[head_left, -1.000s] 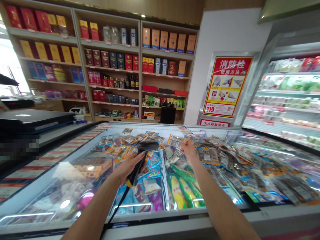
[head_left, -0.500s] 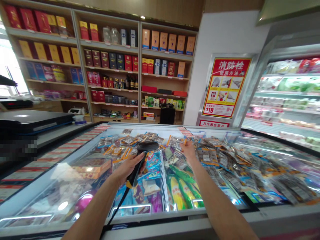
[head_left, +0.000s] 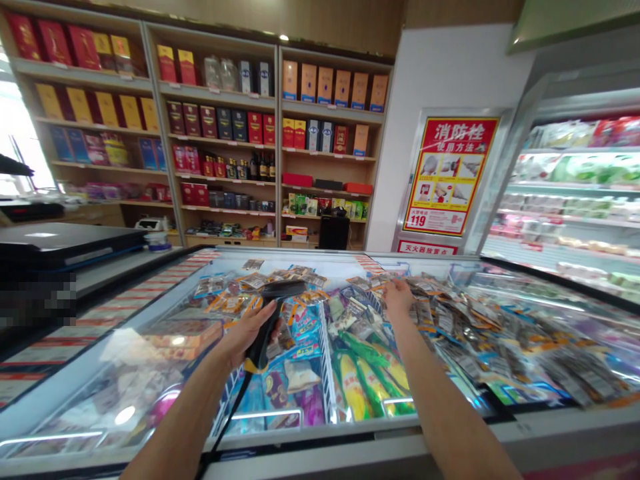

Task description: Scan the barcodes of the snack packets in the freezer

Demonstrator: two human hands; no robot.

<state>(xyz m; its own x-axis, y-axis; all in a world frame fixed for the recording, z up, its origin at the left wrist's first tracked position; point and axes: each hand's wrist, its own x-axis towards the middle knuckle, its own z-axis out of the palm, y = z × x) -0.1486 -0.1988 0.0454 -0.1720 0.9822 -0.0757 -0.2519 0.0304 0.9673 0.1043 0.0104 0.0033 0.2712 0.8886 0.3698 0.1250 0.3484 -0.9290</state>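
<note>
From my remote post I follow two bare hands at work over a glass-topped freezer [head_left: 295, 460] in a shop, the left hand [head_left: 245, 333] closed around the handle of a black scanner [head_left: 262, 340] above the freezer's left-centre. Half a second ago the scanner was a little nearer the middle; it has since shifted left, its head now lying flatter to my view.

The right hand [head_left: 399, 300] has moved more, sliding right from beside the white wire divider [head_left: 327, 373] to the heap of orange-edged packets [head_left: 465, 327], which spreads from behind centre toward the freezer's near right corner. The packet that stood out at its fingertips no longer shows there. Its fingers are bent down among the packets, and I cannot tell whether they grip one.

The scanner's underside is turned from me, and some left-hand fingers are hidden behind its handle. Its cable [head_left: 235, 410] slips behind the left forearm near the front edge. Glare blurs the freezer's left side; packet print is unreadable. Both forearms are cut off below, as is a dark laptop [head_left: 75, 243] at far left.
</note>
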